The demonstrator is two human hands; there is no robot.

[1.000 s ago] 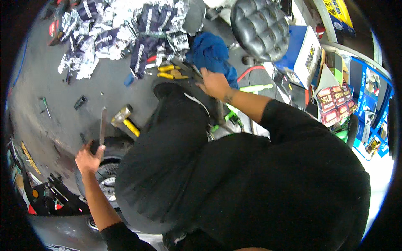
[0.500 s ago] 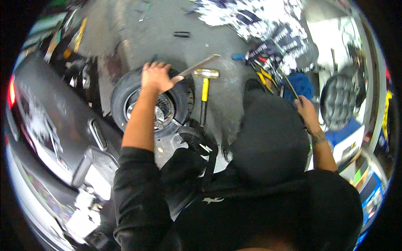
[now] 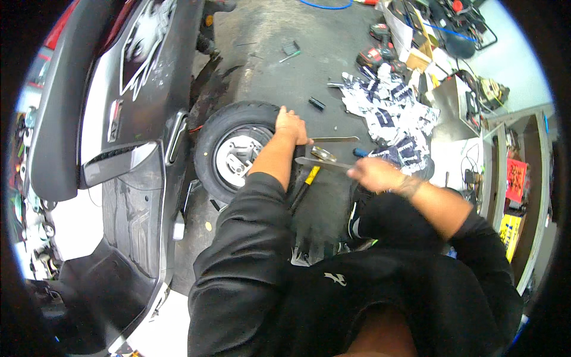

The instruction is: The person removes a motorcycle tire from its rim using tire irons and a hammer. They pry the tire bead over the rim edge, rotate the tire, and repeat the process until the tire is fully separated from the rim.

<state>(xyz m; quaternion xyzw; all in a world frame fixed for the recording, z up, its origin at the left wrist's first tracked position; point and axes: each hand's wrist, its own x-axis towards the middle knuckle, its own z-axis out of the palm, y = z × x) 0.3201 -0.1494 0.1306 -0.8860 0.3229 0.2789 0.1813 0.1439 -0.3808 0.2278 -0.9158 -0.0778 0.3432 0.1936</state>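
A black tyre (image 3: 215,128) on a silver wheel rim (image 3: 229,160) lies flat on the floor. Over its right edge rests my left hand (image 3: 291,126), its fingers curled onto the rubber and its thumb against a flat metal tyre lever (image 3: 336,139) that sticks out to the right. Where this lever's inner end sits is hidden under the hand. My right hand (image 3: 376,174) is closed around a second metal tyre lever (image 3: 321,162), slightly blurred, whose tip points left towards the tyre. Beneath that lever lies a hammer with a yellow and black handle (image 3: 312,174).
A dark scooter (image 3: 157,77) stands close on the left. Printed cloths (image 3: 386,110) are heaped at the far right, with red-and-black power tools (image 3: 372,58) beyond them. A black cylindrical piece (image 3: 317,104) and a green-handled screwdriver (image 3: 290,56) lie ahead. Shelving (image 3: 538,172) lines the right.
My right hand has come from the tools on the right, bringing a lever over beside the tyre. My left hand stays on the tyre by its lever. The view has shifted.
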